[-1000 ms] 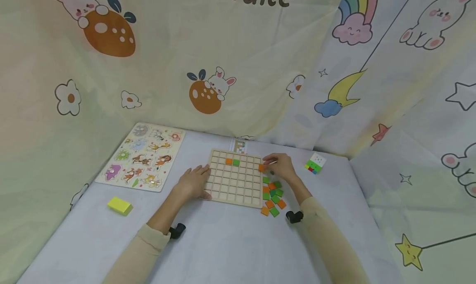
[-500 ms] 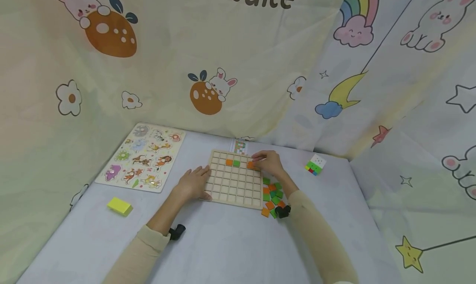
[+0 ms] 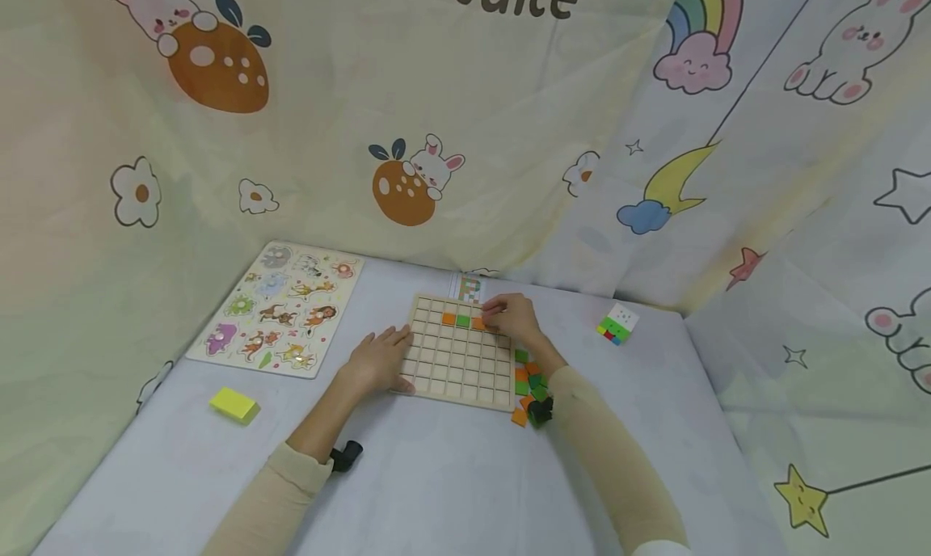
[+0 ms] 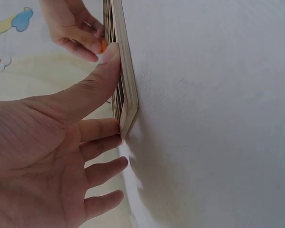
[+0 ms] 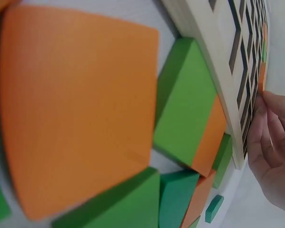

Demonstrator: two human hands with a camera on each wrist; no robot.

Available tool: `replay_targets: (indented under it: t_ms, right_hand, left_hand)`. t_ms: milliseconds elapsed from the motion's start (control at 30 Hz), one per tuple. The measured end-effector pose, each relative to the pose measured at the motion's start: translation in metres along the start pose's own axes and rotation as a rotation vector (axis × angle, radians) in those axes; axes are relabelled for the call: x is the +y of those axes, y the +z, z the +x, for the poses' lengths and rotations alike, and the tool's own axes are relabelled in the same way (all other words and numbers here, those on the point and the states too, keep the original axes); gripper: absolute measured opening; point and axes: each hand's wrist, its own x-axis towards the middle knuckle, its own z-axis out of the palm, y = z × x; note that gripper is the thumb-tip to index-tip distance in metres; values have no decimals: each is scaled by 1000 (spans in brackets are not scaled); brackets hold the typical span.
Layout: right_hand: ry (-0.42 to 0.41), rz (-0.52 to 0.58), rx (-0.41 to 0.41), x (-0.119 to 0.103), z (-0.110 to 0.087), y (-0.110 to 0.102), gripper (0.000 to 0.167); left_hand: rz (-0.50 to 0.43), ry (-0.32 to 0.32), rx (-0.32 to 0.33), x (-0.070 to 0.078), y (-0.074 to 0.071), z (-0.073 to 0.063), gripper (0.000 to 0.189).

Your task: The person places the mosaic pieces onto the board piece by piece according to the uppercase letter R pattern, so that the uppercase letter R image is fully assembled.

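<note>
A wooden grid board (image 3: 458, 370) lies on the white table. My left hand (image 3: 377, 360) touches its left edge, fingers spread; in the left wrist view the thumb (image 4: 102, 78) rests along the frame near a corner. Over the upper part of the board, my right hand (image 3: 515, 318) pinches an orange tile (image 3: 478, 323) between thumb and fingertips. This tile is just right of a green tile (image 3: 463, 321), in line with another orange tile (image 3: 448, 318) to its left. Whether the pinched tile lies fully in a cell, I cannot tell.
Several loose orange and green tiles (image 3: 520, 376) lie by the board's right edge, partly under my right forearm. A small pattern card (image 3: 470, 287) is behind the board. An animal puzzle (image 3: 291, 370) and yellow block (image 3: 234, 405) are left; a puzzle cube (image 3: 618, 323) is right.
My right hand has carried the orange tile leftward from the board's right edge to beside the green tile. The left hand has stayed at the board's left edge.
</note>
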Motion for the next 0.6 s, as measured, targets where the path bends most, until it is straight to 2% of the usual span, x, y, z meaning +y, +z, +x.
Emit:
replay_targets:
  t_ms: [300, 600]
  right_hand:
    - [-30, -63, -4, -4, -5, 2, 17]
    - [-45, -79, 13, -4, -2, 6, 28]
  left_hand:
    - [2, 7, 5, 2, -1, -2, 104]
    - [4, 0, 9, -1, -2, -2, 105]
